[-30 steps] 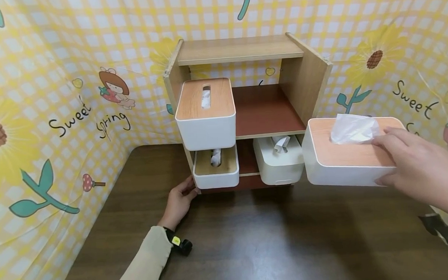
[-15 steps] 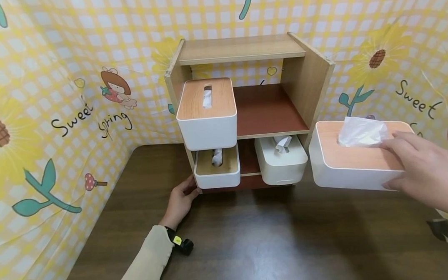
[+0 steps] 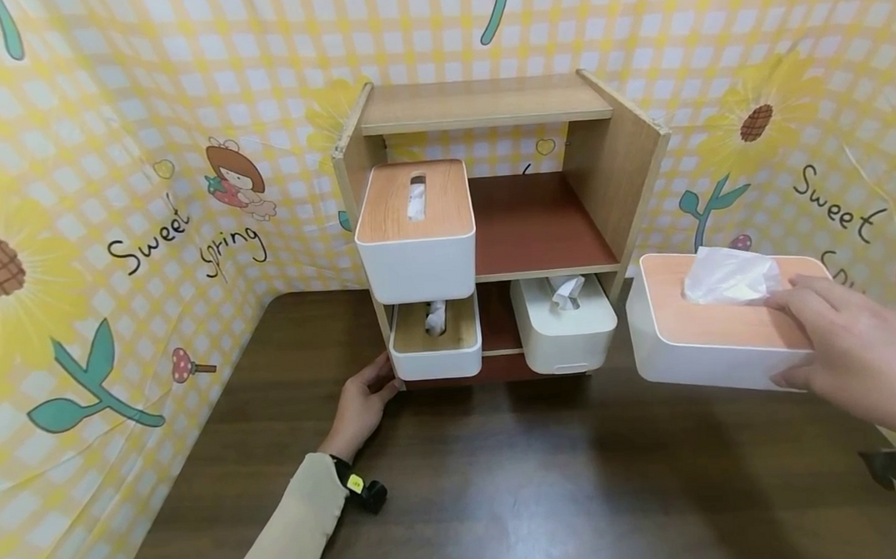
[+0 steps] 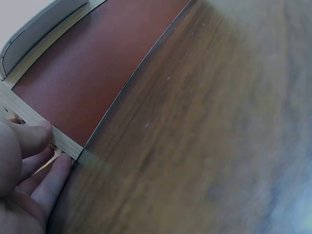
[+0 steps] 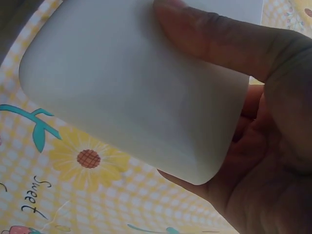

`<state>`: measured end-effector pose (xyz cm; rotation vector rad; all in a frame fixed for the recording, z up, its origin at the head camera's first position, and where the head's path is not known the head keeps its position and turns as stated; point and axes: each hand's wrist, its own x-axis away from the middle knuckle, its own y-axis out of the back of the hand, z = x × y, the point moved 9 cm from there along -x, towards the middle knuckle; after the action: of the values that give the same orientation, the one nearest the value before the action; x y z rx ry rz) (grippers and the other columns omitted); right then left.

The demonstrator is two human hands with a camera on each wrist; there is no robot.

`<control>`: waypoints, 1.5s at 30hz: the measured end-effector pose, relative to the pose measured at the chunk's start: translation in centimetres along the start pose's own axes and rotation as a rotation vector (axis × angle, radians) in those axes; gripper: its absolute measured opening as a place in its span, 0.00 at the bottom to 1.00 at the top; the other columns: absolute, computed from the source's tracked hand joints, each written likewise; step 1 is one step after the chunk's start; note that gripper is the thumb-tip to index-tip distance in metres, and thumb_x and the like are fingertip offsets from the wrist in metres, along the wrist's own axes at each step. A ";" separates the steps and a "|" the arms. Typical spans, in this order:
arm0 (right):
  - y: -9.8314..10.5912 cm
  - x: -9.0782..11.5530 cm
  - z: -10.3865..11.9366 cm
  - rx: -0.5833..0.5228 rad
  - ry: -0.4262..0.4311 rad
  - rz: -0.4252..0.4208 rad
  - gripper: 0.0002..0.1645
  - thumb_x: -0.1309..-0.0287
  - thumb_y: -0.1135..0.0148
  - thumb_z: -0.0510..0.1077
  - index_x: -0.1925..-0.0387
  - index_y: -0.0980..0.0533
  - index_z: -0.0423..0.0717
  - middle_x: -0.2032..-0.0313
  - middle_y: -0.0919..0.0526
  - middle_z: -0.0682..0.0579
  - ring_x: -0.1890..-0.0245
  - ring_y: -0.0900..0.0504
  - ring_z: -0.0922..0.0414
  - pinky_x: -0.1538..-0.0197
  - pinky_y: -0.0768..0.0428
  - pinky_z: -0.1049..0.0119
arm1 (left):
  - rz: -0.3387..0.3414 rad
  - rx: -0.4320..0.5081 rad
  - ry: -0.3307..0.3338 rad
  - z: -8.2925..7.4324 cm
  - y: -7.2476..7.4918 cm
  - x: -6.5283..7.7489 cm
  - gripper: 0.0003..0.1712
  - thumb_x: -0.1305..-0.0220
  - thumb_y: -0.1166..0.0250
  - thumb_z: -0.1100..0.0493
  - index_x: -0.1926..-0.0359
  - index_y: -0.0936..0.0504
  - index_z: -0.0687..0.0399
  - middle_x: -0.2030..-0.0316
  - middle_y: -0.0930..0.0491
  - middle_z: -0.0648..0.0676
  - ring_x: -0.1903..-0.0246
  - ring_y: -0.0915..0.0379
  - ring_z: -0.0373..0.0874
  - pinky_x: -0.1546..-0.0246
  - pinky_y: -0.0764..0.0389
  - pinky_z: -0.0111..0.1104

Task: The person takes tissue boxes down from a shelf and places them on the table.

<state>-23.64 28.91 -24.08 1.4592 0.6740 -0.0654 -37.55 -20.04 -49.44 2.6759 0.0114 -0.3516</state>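
My right hand grips one end of a white tissue box with a wood-look lid, thumb on its side. A tissue sticks out of the lid. The box hangs in the air, slightly tilted, right of a small wooden shelf unit. In the right wrist view the box's white wall lies between thumb and fingers. My left hand holds the unit's lower left corner; in the left wrist view the thumb meets the side panel's front edge, fingers along its outer side.
On the upper shelf's left stands a tall wood-lidded tissue box. Below it are a low wood-topped tissue box and, at right, an all-white tissue box. The unit stands on a dark wooden table before yellow checked cloth.
My right hand has carried the tissue box a little to the right and down, away from the shelf unit. The left hand stays at the unit's corner.
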 end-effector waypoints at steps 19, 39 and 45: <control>-3.2 1.2 -2.6 -0.056 -0.115 0.115 0.50 0.85 0.15 0.36 0.51 0.29 0.32 0.51 0.28 0.31 0.51 0.31 0.33 0.55 0.31 0.34 | 0.017 -0.001 -0.017 -0.4 0.0 -0.4 0.31 0.35 0.36 0.66 0.32 0.30 0.57 0.47 0.20 0.57 0.46 0.26 0.47 0.50 0.24 0.42; -5.2 1.2 -3.7 -0.102 -0.094 0.144 0.49 0.85 0.16 0.35 0.51 0.28 0.32 0.50 0.28 0.32 0.54 0.28 0.32 0.55 0.31 0.36 | 0.003 0.015 -0.001 -0.2 0.0 0.3 0.30 0.36 0.35 0.67 0.33 0.29 0.56 0.48 0.19 0.57 0.48 0.25 0.48 0.51 0.24 0.42; -5.9 1.2 -4.2 -0.119 -0.116 0.154 0.49 0.85 0.16 0.35 0.50 0.27 0.32 0.51 0.28 0.31 0.54 0.28 0.32 0.56 0.31 0.37 | 0.001 0.017 -0.009 -0.2 0.1 0.3 0.30 0.36 0.35 0.67 0.33 0.28 0.54 0.50 0.19 0.55 0.49 0.25 0.47 0.52 0.24 0.43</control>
<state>-26.85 32.41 -29.69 1.3766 0.4626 0.0095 -37.23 -20.03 -49.27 2.6910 0.0048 -0.3644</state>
